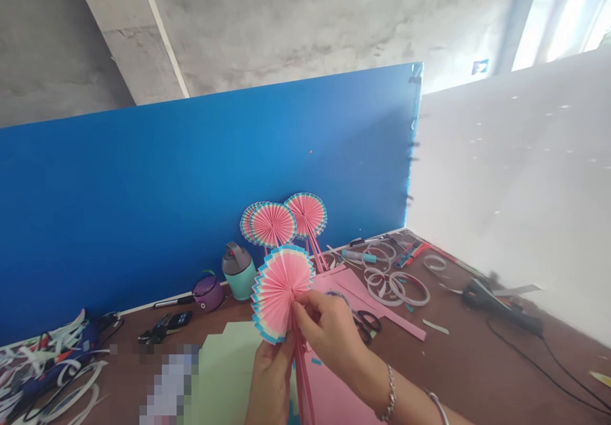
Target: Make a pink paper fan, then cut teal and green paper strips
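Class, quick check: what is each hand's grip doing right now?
Left hand: closed, holding the pleated pink paper fan low down.
Right hand: closed, pinching the same fan near its centre.

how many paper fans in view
4: one held fan in the left hand and right hand; behind, a right fan, middle fan and partly hidden left fan by the blue board.

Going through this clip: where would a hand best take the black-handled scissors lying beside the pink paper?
By the black finger loops, coming from the right, away from the right hand pinching the pink paper fan. The scissors lie flat with the loops facing up, and the blade end runs toward that hand, so the loops are the free part.
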The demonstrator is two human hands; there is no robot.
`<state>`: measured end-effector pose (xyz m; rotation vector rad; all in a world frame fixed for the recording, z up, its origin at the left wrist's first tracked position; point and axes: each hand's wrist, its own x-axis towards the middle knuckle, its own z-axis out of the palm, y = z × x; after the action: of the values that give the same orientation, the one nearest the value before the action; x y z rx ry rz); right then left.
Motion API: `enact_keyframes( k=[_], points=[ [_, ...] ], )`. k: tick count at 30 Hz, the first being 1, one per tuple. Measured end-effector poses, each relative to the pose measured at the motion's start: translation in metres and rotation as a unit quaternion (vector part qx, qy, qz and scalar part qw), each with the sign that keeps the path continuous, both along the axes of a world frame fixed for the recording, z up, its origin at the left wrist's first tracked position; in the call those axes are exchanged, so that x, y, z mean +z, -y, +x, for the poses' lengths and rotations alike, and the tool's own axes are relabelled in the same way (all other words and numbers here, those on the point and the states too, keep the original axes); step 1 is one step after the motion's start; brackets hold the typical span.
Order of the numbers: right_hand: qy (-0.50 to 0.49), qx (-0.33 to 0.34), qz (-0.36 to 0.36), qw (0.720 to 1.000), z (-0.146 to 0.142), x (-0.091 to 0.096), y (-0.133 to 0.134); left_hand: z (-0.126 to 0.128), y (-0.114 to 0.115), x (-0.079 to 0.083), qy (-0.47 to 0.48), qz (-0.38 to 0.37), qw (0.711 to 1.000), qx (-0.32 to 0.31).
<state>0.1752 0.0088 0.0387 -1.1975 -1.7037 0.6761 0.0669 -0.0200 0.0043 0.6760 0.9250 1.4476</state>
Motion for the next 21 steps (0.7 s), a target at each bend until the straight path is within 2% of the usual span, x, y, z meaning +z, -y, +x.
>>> enact_keyframes(
  k=[4,11,16,21],
  points=[
    [0.010,0.007,0.003,1.000,0.0016,0.0060,0.0041,-0.0010,0.0001,-0.0021,0.037,-0.002,0.999,-0.017],
    [0.000,0.000,-0.009,1.000,0.0021,0.0068,0.0063,0.0005,0.0000,-0.0019,0.019,0.002,1.000,-0.017],
    [-0.013,-0.005,-0.011,1.000,0.0013,0.0056,0.0049,-0.0018,0.0009,-0.0065,-0.074,0.009,0.997,0.018],
    [-0.024,-0.012,-0.019,0.999,0.0002,0.0068,0.0049,-0.0017,0.0036,-0.0027,-0.183,0.051,0.981,0.040]
  ],
)
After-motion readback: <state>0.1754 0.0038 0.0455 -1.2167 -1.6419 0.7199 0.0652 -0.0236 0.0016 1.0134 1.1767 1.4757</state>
